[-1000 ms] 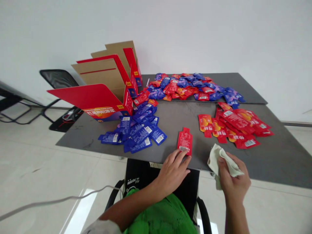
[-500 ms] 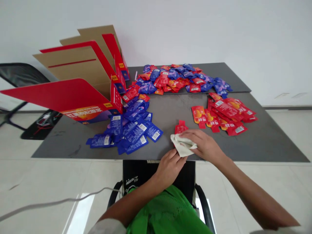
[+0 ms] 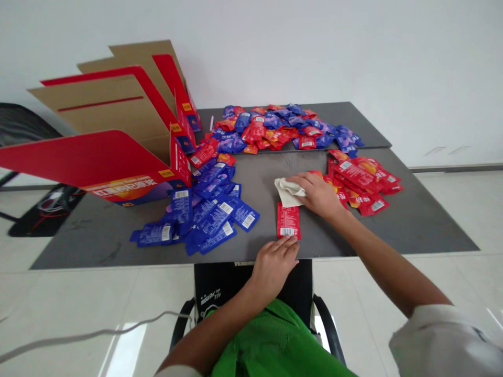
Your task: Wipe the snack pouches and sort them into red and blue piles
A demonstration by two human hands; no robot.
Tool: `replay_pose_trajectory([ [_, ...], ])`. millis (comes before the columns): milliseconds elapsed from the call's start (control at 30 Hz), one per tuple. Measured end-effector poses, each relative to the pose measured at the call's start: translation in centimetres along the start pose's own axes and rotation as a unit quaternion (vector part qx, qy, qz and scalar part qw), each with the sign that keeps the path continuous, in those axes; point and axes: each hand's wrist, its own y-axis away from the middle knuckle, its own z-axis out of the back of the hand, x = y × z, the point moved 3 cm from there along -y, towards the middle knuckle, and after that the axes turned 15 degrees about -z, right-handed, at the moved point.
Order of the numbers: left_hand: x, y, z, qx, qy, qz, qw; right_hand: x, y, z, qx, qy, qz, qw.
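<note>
Two bare hands: left hand (image 3: 273, 264), fingers together, touching one red sachet (image 3: 288, 221); right hand (image 3: 318, 195), just beyond it, fingers pressed together over a cream cloth (image 3: 288, 192), pinch unclear.

Gray tabletop (image 3: 267, 180), red sachets (image 3: 356, 175), blue sachets (image 3: 214, 217), open carton (image 3: 118, 157)

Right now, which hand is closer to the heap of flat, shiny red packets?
Right hand, just beside the red packets; the left hand is farther off, at the grey table's near edge.
</note>
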Motion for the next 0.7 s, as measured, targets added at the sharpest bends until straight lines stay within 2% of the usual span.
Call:
replay_pose_trajectory([
  [67, 0.0, 0.0, 0.1, -0.001, 0.003, 0.0, 1.0, 1.0, 1.7, 1.2, -0.042, -0.033, 0.007, 0.999],
  [100, 0.0, -0.1, 0.2, 0.0, 0.005, 0.0, 1.0, 1.6, 2.9, 1.4, -0.034, -0.044, 0.025, 0.998],
  [200, 0.2, -0.1, 0.4, 0.008, 0.015, 0.01, 1.0, 3.2, 6.5, 0.4, 0.068, -0.042, 0.095, 0.992],
  [267, 0.3, -0.1, 0.5, 0.008, 0.025, 0.015, 1.0, 3.2, 7.4, -0.8, 0.106, -0.04, 0.101, 0.988],
  [333, 0.3, -0.1, 0.5, -0.002, 0.033, 0.009, 0.999, 2.3, 6.5, -1.8, 0.101, -0.043, 0.079, 0.991],
  [433, 0.4, -0.1, 0.3, -0.015, 0.036, 0.0, 0.999, 0.3, 2.9, -2.6, 0.082, -0.024, 0.046, 0.995],
  [567, 0.4, -0.1, 0.0, -0.006, 0.039, 0.011, 0.999, -0.9, -1.2, -1.5, 0.049, 0.017, 0.004, 0.999],
  [633, 0.4, -0.1, 0.0, -0.01, 0.044, 0.014, 0.999, -0.3, -0.9, 0.0, -0.006, 0.003, -0.016, 1.0],
  [700, 0.4, -0.1, 0.1, -0.02, 0.049, 0.011, 0.999, 0.9, 1.1, 1.2, -0.032, -0.03, -0.018, 0.999],
])
